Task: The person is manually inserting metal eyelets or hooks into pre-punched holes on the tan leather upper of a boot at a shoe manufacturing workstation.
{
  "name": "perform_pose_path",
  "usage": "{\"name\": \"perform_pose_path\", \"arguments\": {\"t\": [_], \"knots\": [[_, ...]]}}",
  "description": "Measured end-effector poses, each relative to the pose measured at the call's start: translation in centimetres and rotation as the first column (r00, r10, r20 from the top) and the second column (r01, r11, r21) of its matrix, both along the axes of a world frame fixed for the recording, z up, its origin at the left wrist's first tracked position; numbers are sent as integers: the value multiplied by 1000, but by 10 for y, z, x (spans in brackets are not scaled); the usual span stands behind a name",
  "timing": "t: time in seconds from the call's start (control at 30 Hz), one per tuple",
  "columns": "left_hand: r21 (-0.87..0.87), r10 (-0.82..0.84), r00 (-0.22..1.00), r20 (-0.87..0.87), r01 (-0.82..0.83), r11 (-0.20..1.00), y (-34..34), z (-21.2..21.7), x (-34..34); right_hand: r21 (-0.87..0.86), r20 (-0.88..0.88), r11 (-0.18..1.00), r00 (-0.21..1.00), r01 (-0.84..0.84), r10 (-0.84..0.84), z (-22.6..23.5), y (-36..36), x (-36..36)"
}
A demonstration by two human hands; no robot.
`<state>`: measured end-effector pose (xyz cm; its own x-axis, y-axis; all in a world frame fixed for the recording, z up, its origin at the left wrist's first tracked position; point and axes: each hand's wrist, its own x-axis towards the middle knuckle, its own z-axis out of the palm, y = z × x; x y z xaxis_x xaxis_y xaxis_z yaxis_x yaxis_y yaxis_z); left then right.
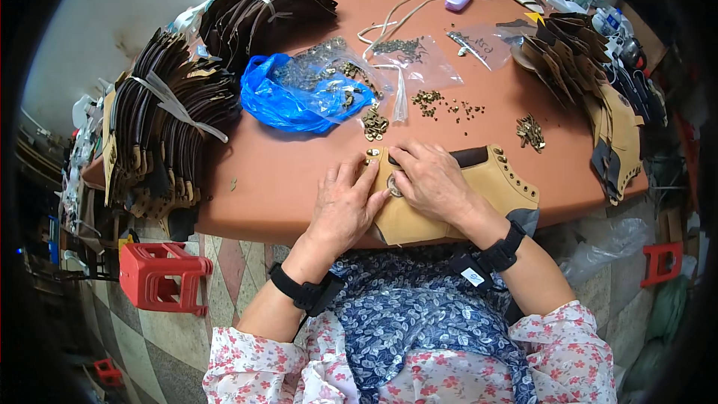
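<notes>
Tan leather boot upper [456,194] lies flat at the near edge of the orange table [284,172], partly overhanging it above the person's lap, and both hands press on it. Left hand [345,206] rests palm down with its fingers spread over the upper's left edge, holding the piece in place rather than gripping anything I can make out. Right hand [434,179] lies beside it, fingers curled toward a small metal ring [394,185] between the two hands; whether the fingertips actually pinch that fitting I cannot tell, since they cover it. A row of brass eyelets [516,172] already runs along the upper's right edge.

Since the piece hangs off the table, it could slide toward the lap if the left hand's pressure eases, and the fitting would then sit crooked. The ring is small and half hidden, so it might slip out and roll off the nearby edge to the tiled floor [224,277].

Just beyond the hands sits a small heap of brass hooks [374,126], with scattered rivets [449,105] and another cluster [530,132] near it; a careless sweep of a wrist could mix or scatter them. Farther back, a blue plastic bag [292,101] and clear bags of hardware [415,52] lie open and could spill. Bundles of dark leather pieces [168,116] crowd the far left, near the edge.
</notes>
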<state>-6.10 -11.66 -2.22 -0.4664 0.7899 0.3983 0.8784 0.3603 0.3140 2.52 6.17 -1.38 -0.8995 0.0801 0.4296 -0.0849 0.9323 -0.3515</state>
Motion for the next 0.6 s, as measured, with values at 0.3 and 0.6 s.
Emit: {"name": "perform_pose_path", "arguments": {"t": [0.3,0.6], "knots": [[17,-6,1000,18,5,1000,0,-2,-6,-8,-57,1000,998,-11,11,-4,0,-1],[-18,-12,1000,17,13,1000,8,-5,-11,-28,-107,1000,994,-13,9,-8,-1,-2]]}}
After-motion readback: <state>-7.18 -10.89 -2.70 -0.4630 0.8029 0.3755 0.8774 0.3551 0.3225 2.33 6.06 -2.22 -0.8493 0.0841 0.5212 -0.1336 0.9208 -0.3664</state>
